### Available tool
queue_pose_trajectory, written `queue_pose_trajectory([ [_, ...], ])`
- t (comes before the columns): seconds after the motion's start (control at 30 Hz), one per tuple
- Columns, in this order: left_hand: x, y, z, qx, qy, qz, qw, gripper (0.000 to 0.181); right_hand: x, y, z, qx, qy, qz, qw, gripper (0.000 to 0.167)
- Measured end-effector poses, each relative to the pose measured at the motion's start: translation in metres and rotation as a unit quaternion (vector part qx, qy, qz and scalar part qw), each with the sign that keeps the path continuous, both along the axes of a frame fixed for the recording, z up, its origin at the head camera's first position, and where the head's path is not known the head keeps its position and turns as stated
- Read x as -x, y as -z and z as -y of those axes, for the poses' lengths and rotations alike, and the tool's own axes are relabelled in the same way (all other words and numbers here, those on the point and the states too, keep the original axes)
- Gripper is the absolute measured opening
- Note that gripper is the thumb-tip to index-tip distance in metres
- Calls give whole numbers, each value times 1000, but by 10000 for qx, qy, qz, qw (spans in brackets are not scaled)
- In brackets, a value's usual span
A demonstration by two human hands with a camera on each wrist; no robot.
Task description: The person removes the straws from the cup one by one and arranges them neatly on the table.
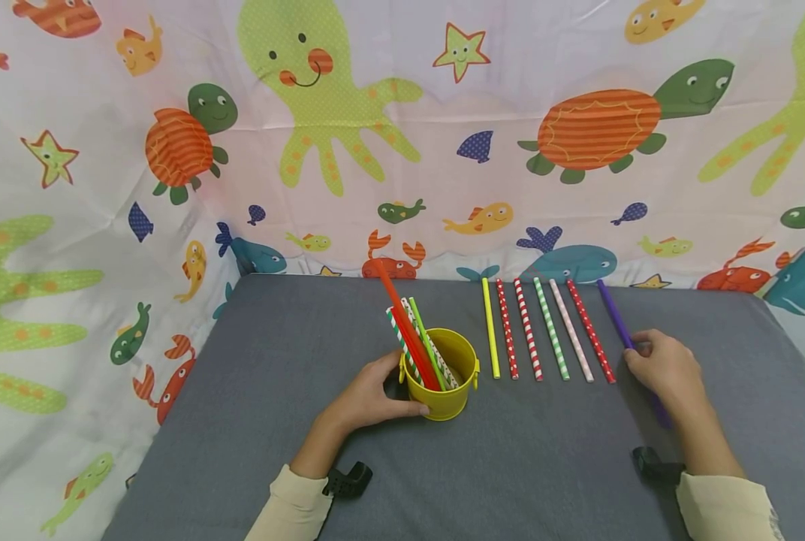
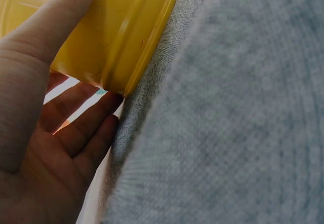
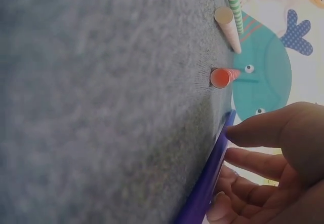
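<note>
A yellow bucket (image 1: 448, 404) stands on the grey table, holding several straws, among them a tall red one (image 1: 409, 330) and a green one. My left hand (image 1: 375, 394) grips its left side, thumb at the front; the left wrist view shows thumb and fingers around the bucket (image 2: 111, 36). At the right, my right hand (image 1: 669, 368) pinches a purple straw (image 1: 615, 312) between thumb and fingers. In the right wrist view the purple straw (image 3: 205, 183) slants beside the cloth under the fingertips, its far end near the table.
Between the bucket and the right hand lies a row of several straws: yellow (image 1: 490, 330), red-patterned, green-striped (image 1: 551, 330) and pink (image 1: 571, 330). A patterned sea-animal curtain (image 1: 402, 150) rises along the back and left edges of the table (image 1: 497, 466).
</note>
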State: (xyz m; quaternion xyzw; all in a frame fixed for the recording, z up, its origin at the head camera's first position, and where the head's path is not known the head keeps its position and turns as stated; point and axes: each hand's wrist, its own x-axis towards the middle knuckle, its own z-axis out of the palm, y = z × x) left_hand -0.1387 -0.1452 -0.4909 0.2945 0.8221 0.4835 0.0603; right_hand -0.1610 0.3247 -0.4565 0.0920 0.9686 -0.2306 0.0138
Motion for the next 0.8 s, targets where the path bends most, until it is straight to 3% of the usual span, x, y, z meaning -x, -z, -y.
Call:
queue_pose_trajectory([
  [0.17, -1, 0, 0, 9, -3, -12, 10000, 80, -4, -3, 5, -112, -77, -339, 9993, 43],
  [0.37, -1, -1, 0, 28, -32, 25, 10000, 80, -8, -18, 24, -83, -317, -856, 9958, 42],
  [0.6, -1, -2, 0, -2, -6, 26, 10000, 81, -14, -43, 62, 485, -533, -908, 9933, 40],
  [0.8, -1, -1, 0, -32, -10, -42, 10000, 81, -21, -63, 99, 821, -950, -1036, 9867, 32],
])
